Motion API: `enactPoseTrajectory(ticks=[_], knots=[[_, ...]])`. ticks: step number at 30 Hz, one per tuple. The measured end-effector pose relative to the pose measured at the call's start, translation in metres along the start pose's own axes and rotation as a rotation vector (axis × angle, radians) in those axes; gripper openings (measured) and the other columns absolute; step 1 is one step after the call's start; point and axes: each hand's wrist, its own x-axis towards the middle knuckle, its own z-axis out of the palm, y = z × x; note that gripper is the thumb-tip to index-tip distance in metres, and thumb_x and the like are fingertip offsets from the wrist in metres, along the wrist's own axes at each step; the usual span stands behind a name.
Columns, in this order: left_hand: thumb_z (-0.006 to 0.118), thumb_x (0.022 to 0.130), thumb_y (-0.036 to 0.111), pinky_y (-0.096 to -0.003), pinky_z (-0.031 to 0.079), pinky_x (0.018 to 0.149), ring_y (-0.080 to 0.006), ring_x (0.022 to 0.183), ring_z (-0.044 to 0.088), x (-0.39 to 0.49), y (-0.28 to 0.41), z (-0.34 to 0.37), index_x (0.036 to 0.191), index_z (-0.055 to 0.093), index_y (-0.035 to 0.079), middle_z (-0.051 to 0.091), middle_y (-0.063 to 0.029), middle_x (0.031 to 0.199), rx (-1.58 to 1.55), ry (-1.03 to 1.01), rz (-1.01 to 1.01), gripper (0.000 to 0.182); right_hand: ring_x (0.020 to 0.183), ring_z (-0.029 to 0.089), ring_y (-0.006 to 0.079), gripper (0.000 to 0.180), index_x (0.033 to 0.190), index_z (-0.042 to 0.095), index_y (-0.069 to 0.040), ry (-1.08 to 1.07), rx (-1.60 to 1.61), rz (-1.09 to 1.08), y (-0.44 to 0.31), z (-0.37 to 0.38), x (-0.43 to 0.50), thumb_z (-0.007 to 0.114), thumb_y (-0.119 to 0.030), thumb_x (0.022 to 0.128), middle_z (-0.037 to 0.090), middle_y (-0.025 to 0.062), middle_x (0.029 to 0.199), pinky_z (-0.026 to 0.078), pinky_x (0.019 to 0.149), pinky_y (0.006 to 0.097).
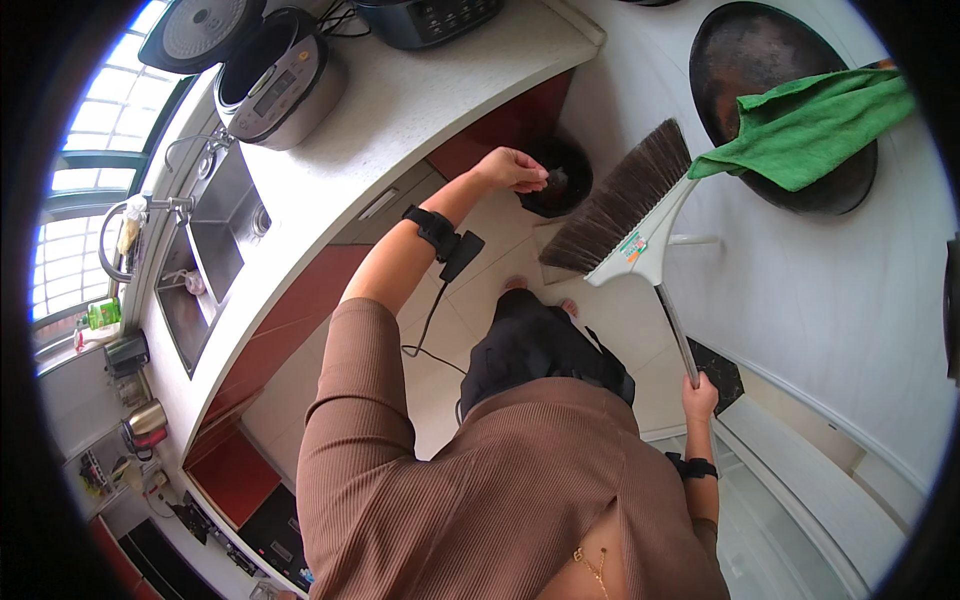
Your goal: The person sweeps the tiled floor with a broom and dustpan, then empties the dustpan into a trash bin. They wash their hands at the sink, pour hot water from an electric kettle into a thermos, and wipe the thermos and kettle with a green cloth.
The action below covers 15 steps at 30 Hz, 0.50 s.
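My left hand (517, 171) reaches out over a dark round bin (559, 191) on the floor. Its fingers are pinched together, and whether something tiny is between them cannot be made out. A small pale patch shows in the bin beyond the fingertips. My right hand (699, 397) grips the metal handle (677, 337) of a broom. The broom's head is raised, with its white plastic base (652, 244) and dark brown bristles (626, 199) turned toward the bin. A sticker is on the base.
A green cloth (810, 127) hangs in front of a dark pan (765, 52) on the right wall, close to the broom head. At left, the counter (390, 112) carries an open rice cooker (292, 90) and a steel sink (217, 225). A cable (427, 330) dangles from my left wrist.
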Motion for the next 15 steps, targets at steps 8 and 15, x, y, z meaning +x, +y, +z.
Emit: enactPoseTrajectory(ticks=[8,15], knots=[[0.067,0.071,0.026,-0.0235,0.048,0.066,-0.0114,0.077,0.057,0.005,0.002,0.053,0.086,0.061,0.0,0.06,-0.0052,0.08,0.187,-0.078,0.049,0.03,0.047,0.048,0.0343,0.026,0.057,0.043,-0.004,-0.042,-0.036,-0.024,-0.007,-0.003,0.009,0.057,-0.023,0.067,0.046,0.0153,0.05,0.035,0.042,0.0395],[0.064,0.074,0.016,-0.0192,0.047,0.054,-0.0093,0.061,0.058,0.001,0.001,0.007,0.078,0.062,0.002,0.062,-0.0051,0.071,0.013,0.045,0.123,0.015,0.046,0.048,0.0335,0.027,0.057,0.044,-0.003,-0.007,-0.063,0.017,-0.005,-0.005,0.007,0.059,-0.024,0.066,0.046,0.015,0.049,0.037,0.043,0.0387]])
